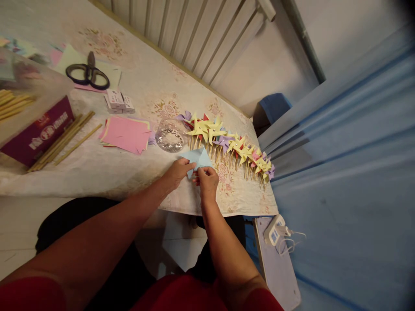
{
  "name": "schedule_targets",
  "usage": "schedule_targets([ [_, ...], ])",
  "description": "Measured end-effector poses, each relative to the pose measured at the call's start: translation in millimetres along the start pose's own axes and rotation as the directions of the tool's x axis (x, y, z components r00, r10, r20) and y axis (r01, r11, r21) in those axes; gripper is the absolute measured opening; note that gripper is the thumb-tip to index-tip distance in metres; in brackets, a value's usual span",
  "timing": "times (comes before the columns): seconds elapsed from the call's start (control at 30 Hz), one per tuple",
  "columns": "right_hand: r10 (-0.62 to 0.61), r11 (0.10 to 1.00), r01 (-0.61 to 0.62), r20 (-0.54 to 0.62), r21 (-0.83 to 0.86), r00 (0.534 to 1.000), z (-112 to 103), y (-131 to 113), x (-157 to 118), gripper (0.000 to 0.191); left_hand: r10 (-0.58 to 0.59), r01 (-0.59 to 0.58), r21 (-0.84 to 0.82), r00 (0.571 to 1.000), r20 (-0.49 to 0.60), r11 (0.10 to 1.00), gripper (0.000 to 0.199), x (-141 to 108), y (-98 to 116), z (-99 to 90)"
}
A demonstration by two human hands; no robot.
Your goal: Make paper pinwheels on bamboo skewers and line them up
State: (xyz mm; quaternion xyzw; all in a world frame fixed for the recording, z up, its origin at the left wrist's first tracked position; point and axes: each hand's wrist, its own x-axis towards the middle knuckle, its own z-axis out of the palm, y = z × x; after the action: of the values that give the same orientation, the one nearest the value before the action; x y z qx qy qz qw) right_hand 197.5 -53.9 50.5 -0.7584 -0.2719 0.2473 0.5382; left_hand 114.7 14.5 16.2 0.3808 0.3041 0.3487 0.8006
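Note:
A light blue paper piece (201, 157) with cut, partly folded points is between my hands, just above the table's front part. My left hand (179, 170) pinches its left side between thumb and fingers. On its lower right edge, my right hand (207, 176) is closed, fingertips at the paper. Right behind the paper lies a clear round container (170, 137) of small shiny metal pieces. A long row of paper pinwheels (238, 144) on sticks, yellow, purple, red and blue, stretches to the right. Stacked pink paper squares (128, 133) lie to the left.
Black scissors (88, 74) rest on paper at the back left, near small white boxes (119, 102). Loose sticks (63, 140) lean by a purple-labelled box (40, 131). A power strip (275, 231) sits on a stool (279, 272) at right, beside a blue curtain (350, 172).

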Motion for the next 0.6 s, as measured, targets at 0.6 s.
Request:
schedule_targets([
  [0.6,0.011,1.000,-0.015,0.268,0.011,0.963,-66.4,-28.5,50.2,0.035,-0.015,0.013,0.019,0.992,0.126,1.000,0.013,-2.5,17.5,-1.4],
])
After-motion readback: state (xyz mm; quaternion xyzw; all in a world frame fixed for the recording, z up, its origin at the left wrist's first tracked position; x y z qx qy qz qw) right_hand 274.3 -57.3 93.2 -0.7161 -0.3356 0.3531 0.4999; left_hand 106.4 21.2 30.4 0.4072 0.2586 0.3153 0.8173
